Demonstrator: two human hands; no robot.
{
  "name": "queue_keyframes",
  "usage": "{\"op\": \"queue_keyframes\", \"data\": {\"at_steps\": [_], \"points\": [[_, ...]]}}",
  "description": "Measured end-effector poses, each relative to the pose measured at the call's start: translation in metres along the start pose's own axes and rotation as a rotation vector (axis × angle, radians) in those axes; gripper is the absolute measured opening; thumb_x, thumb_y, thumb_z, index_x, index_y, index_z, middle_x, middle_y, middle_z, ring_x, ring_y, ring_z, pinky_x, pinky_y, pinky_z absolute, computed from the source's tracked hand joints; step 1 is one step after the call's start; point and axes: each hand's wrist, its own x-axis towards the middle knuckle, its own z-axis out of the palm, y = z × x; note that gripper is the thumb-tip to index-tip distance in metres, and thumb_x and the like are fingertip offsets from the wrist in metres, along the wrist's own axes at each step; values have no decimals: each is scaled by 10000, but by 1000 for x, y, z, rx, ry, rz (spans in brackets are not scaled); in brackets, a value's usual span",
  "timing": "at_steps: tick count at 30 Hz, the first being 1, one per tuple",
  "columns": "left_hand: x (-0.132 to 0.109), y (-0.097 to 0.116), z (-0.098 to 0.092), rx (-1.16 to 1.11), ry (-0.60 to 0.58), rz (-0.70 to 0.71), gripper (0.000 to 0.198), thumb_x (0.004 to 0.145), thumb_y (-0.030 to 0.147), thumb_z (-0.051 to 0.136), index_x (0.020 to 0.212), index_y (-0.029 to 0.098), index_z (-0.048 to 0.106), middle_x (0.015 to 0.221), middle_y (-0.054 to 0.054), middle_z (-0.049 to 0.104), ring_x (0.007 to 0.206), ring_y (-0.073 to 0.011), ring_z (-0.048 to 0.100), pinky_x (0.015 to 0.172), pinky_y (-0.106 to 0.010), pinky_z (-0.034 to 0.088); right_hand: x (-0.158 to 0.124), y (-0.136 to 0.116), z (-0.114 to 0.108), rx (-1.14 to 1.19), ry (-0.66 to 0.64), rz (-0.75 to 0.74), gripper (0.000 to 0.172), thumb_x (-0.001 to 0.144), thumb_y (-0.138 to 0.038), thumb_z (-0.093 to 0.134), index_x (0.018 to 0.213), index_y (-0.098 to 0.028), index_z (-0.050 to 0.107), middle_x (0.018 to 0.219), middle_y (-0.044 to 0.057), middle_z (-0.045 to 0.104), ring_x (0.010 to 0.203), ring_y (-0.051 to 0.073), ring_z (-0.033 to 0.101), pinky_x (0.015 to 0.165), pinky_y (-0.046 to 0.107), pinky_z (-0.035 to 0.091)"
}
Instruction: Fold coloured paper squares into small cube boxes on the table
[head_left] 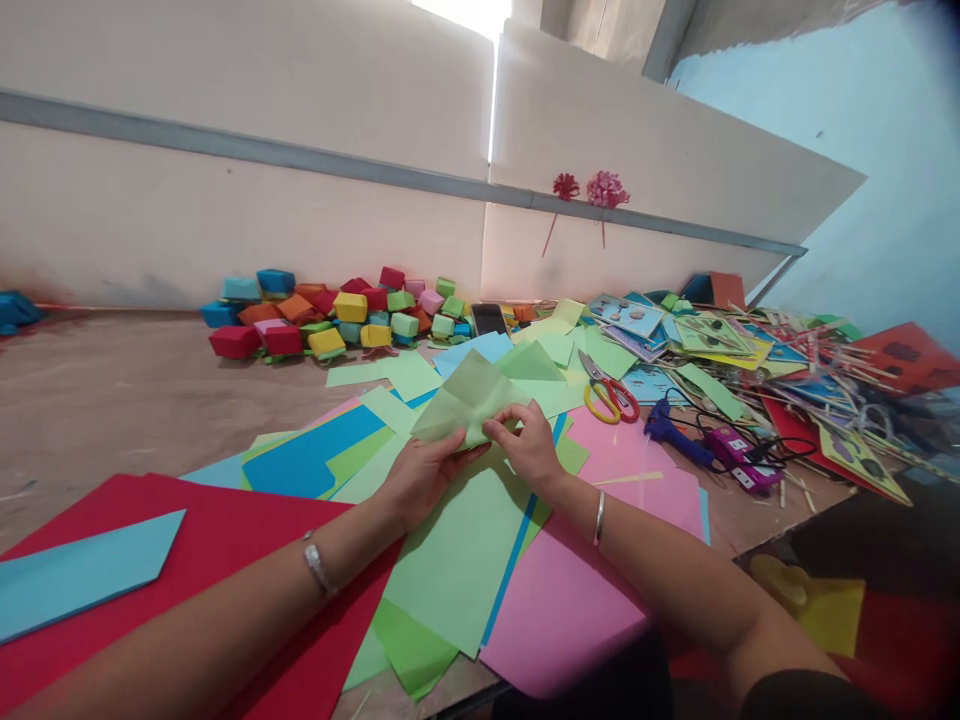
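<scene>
Between my two hands is a light green sheet of paper (469, 395) with crease lines across it, lifted above the pile. My left hand (429, 470) grips its lower left edge, thumb on top and fingers beneath. At the lower right edge, my right hand (529, 445) pinches the same sheet between thumb and fingers. Below lies a pale green sheet (457, 555) over blue, green and pink paper (562, 610). Red-and-yellow-handled scissors (609, 392) rest on the paper right of my right hand, blades partly apart.
Many small folded paper boxes (352, 308) are heaped along the wall, beside a dark phone (490, 319). To the right are a blue glue gun (677, 432), a purple power strip (742, 460) and a pile of cards and sticks (712, 335). Red sheets (247, 560) lie left.
</scene>
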Motion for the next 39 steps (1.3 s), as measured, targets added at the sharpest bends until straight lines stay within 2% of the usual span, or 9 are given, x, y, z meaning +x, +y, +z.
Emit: {"op": "queue_keyframes", "data": {"at_steps": [3,6,11,14,23,27,32,35,39], "points": [[-4,-2,1,69,-13,11,390,615,283,913,949,136,777,983,-103,795,1014,-298,724,897,-381,600,0,-1,0,1,8,11,158,749,-332,734,677,-209,666,819,9,548,795,167,548,749,309,499],[-4,-7,0,99,17,16,421,538,300,952,887,139,780,940,-107,797,971,-305,729,865,-379,604,0,-2,1,3,-4,30,153,743,-329,731,673,-210,665,800,9,552,796,172,557,749,310,491],[1,-12,-2,74,63,72,484,494,299,962,918,151,782,926,-85,797,853,-253,733,798,-350,615,0,-2,1,-18,-17,8,173,743,-326,714,639,-215,632,728,6,596,865,195,570,807,326,476],[3,-12,-4,88,62,72,478,490,306,961,904,149,782,910,-83,794,851,-247,727,799,-346,616,1,-2,1,-20,-15,6,207,726,-346,720,618,-214,602,709,-4,609,818,184,570,836,338,467],[3,-11,-5,48,28,62,477,488,245,957,914,137,771,948,-81,789,878,-229,721,831,-340,625,0,-6,0,87,8,88,285,648,-406,748,665,-214,538,684,-39,576,668,141,517,664,278,435],[4,-11,-5,29,36,78,538,496,168,934,1005,159,757,964,-65,787,899,-228,720,826,-340,629,-2,-7,0,152,42,110,357,611,-398,777,869,-214,612,784,-30,627,708,156,560,668,282,477],[5,-9,-4,23,74,43,476,522,108,898,973,162,755,922,-54,789,840,-217,727,778,-331,641,-1,-8,2,192,68,133,740,577,-324,810,1272,-219,580,1145,47,691,1010,230,647,887,348,532],[4,-8,-4,30,71,26,454,531,96,888,961,155,755,921,-60,789,840,-222,731,785,-341,644,-1,-11,-1,201,59,146,898,565,-317,831,1395,-200,508,1304,84,651,1177,258,613,1009,372,499],[3,-7,-5,46,37,43,488,510,116,903,973,152,754,934,-62,789,848,-226,732,793,-350,643,-1,-16,-5,204,48,149,974,571,-312,839,1460,-187,462,1373,97,620,1263,265,575,1051,360,480]]}}
